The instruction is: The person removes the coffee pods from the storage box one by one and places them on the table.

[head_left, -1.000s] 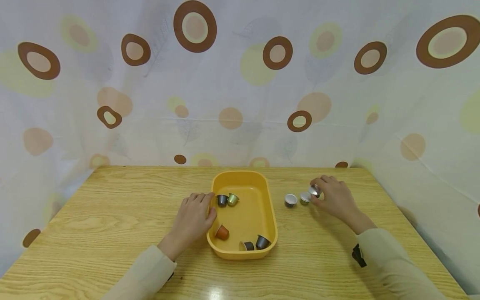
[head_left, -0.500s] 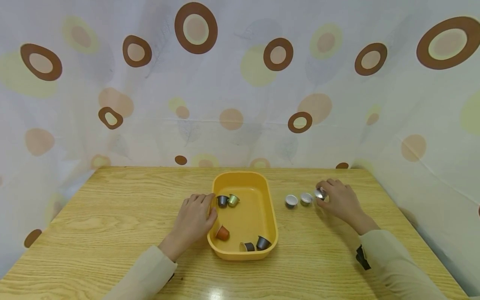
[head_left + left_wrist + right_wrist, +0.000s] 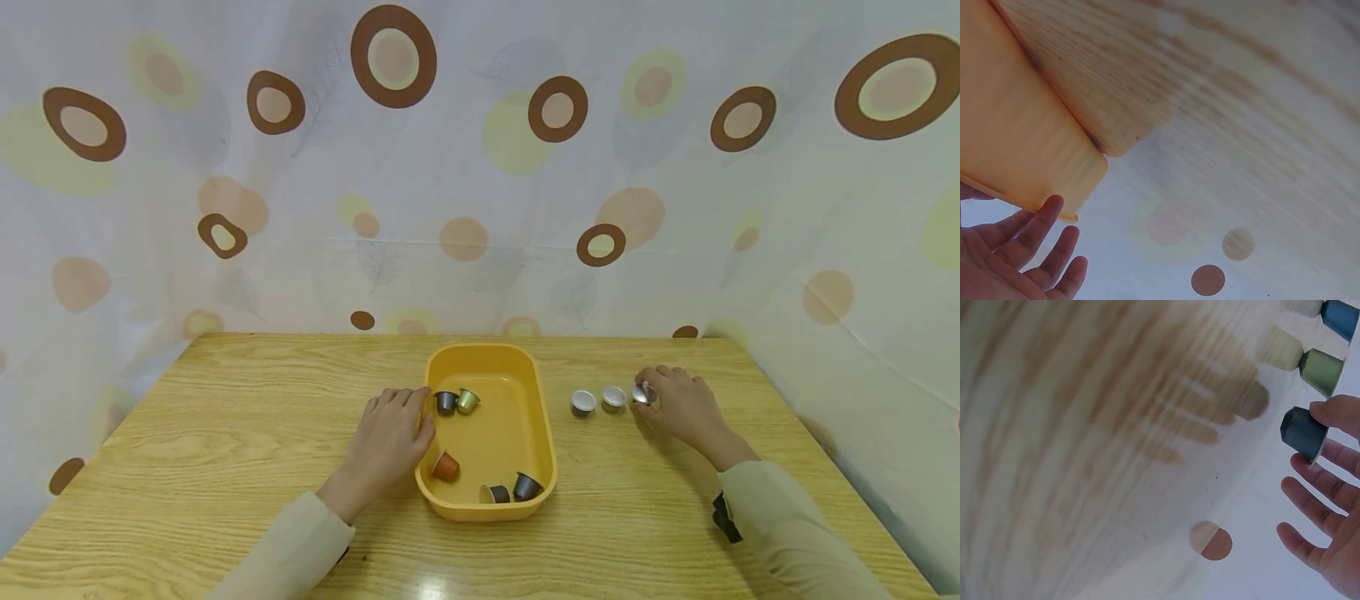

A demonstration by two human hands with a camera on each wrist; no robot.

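Observation:
At the right of the head view, my right hand (image 3: 678, 408) pinches a dark coffee capsule (image 3: 1304, 433) between thumb and fingertips. Its silver lid faces up, close over the table. To its left a green capsule (image 3: 1322, 372) and a blue-dark capsule (image 3: 582, 403) stand lid up, making a row. My left hand (image 3: 390, 433) rests at the left rim of a yellow tray (image 3: 546, 417), with fingers loosely extended along its outer wall in the left wrist view. Inside lie an orange capsule (image 3: 446, 467), a light green capsule (image 3: 468, 401) and several dark ones.
The wooden table (image 3: 247, 417) extends on both sides of the tray. A patterned cloth (image 3: 465, 283) hangs behind it and along the sides. A dark strap (image 3: 725, 518) shows at the right sleeve.
My right hand has moved right and slightly toward me, bringing the pinched capsule from against the green one to the row's right end. The left hand and tray have stayed put.

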